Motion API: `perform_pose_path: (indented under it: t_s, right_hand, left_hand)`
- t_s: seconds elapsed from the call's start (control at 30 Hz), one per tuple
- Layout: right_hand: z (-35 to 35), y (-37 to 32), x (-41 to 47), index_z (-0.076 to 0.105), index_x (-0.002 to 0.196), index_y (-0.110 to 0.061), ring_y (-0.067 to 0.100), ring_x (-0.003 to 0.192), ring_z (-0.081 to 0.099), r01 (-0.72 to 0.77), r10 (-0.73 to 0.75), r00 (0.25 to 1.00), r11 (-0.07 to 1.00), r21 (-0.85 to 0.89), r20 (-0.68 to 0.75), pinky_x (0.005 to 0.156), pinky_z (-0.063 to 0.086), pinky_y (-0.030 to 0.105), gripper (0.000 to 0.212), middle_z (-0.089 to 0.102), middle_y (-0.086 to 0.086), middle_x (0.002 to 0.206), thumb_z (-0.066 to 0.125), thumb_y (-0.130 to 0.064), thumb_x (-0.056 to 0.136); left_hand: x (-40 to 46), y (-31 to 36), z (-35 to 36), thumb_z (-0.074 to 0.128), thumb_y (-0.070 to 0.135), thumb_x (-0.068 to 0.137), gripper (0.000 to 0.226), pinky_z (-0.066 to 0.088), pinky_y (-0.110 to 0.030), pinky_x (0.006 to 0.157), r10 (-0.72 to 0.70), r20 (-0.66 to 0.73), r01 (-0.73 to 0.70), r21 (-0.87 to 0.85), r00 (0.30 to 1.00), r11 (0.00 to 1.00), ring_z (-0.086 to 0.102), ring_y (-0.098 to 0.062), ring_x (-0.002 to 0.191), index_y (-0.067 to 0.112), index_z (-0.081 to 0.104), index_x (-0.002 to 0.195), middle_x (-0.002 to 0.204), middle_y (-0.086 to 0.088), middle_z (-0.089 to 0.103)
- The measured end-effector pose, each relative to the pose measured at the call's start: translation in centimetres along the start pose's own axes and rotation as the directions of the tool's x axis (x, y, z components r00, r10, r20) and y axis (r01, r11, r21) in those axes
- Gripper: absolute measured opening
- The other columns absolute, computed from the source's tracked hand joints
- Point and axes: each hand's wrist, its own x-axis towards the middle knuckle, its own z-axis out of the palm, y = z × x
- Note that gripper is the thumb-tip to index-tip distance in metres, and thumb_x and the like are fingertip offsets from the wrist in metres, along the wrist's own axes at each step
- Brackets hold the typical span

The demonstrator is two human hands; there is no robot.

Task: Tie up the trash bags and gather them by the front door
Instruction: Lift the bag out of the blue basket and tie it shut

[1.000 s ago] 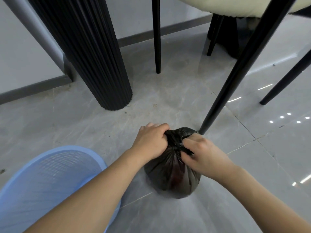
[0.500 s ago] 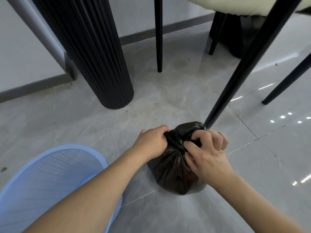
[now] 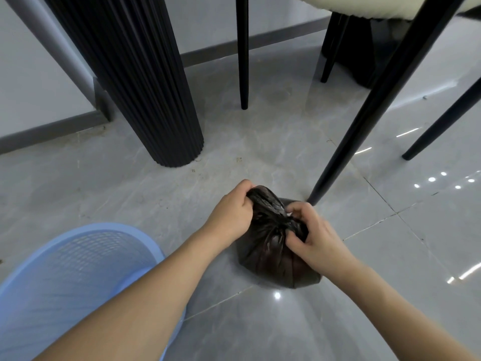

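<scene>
While both hands grip its neck, the bag (image 3: 273, 259) sits low centre.
Left hand (image 3: 231, 217) clutches one flap, right hand (image 3: 309, 235) pinches the knot; soft, light, slippery film, probably best lifted there.

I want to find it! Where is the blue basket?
The blue basket sits on the floor at the lower left of the head view, under the person's left forearm, left of the black trash bag.

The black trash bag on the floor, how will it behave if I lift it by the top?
The black trash bag looks thin and crinkled, so probably floppy and saggy. It is small and rounded, likely light. Both hands, left hand and right hand, grip its gathered neck.
</scene>
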Motion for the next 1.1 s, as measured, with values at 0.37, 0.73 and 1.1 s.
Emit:
perform_pose_path:
  t_s: [0.37,0.73,1.1]
  right_hand:
    - [0.1,-0.8,-0.7,0.051,0.126,-0.023,0.022,0.097,0.047,0.257,-0.404,0.912,0.692,-0.674,-0.067,0.09,0.033,0.038,0.054,0.064,-0.009,0.086,0.066,-0.007,0.077]
    - [-1.9,-2.2,0.0,0.035,0.141,-0.029,0.017,0.101,0.048,0.144,-0.187,0.982,0.832,-0.535,-0.027,0.096,0.024,0.031,0.081,0.064,-0.01,0.091,0.062,-0.003,0.069]
    - [-3.4,-2.2,1.2,0.059,0.103,-0.021,0.017,0.084,0.062,-0.154,0.153,0.97,0.988,-0.007,0.189,0.076,0.048,0.022,0.025,0.067,-0.002,0.088,0.055,-0.01,0.081]
  left_hand:
    - [1.6,0.6,0.7,0.042,0.017,0.086,0.017,0.044,-0.036,0.066,-0.073,-0.044,0.082,0.239,0.996,0.967,0.057,-0.023,0.081,0.017,0.058,0.079,0.083,0.002,0.058]
    - [0.6,2.4,0.9,0.036,0.006,0.093,0.022,0.048,-0.036,0.076,0.082,-0.014,-0.083,-0.234,0.997,0.969,0.057,-0.01,0.072,0.02,0.053,0.09,0.076,0.003,0.06]
    - [1.5,3.0,1.5,0.039,0.018,0.094,0.016,0.036,-0.033,0.055,-0.009,0.012,0.008,0.028,1.0,1.0,0.05,-0.019,0.062,0.015,0.051,0.084,0.068,-0.001,0.056]
